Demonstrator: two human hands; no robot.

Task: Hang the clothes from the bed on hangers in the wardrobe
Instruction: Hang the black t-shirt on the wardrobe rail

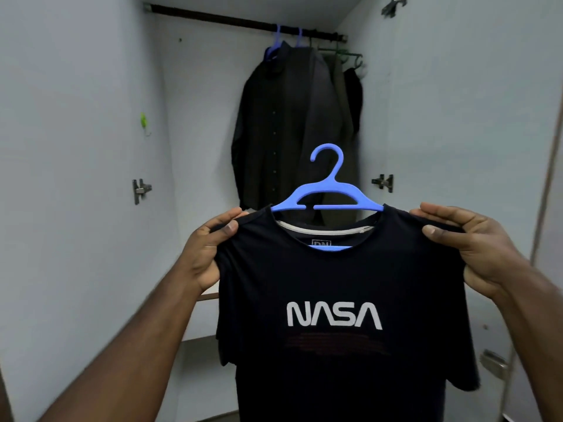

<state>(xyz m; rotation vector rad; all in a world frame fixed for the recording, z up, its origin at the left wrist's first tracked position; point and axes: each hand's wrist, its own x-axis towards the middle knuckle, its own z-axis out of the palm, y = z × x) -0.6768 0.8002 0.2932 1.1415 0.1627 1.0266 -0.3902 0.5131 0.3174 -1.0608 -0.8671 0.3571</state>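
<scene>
A black T-shirt (335, 284) with white NASA lettering hangs on a blue plastic hanger (327, 194), whose hook stands upright above the collar. My left hand (210, 248) pinches the shirt's left shoulder, thumb in front. My right hand (466, 242) pinches the right shoulder the same way. I hold the shirt up in front of the open wardrobe, well below the dark rail (243, 21) that runs across its top.
Dark garments (280, 126) hang from blue hangers at the rail's right half, with green hangers (344, 54) further right. The rail's left half is bare. White wardrobe walls carry door hinges (140, 190) on both sides. A shelf edge (210, 295) shows low down.
</scene>
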